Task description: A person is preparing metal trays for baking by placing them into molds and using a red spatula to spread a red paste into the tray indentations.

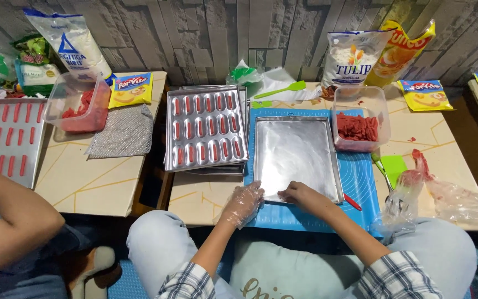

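While the empty foil-lined tray [296, 158] lay on the blue mat [360, 182] on the tabletop [206, 199], the gloved left hand [243, 202] and bare right hand [301, 194] rested loosely curled at its near edge, neither grip closed on anything.

Just past the fingers [250, 195] the shiny tray [296, 155] gives open room, but a filled tray [206, 128] blocks their left and a plastic tub [359, 122] blocks the far right.

2 clear tubs [360, 119], 3 yellow packets [131, 89], 2 green spatulas [283, 88], 2 white flour bags [352, 58]
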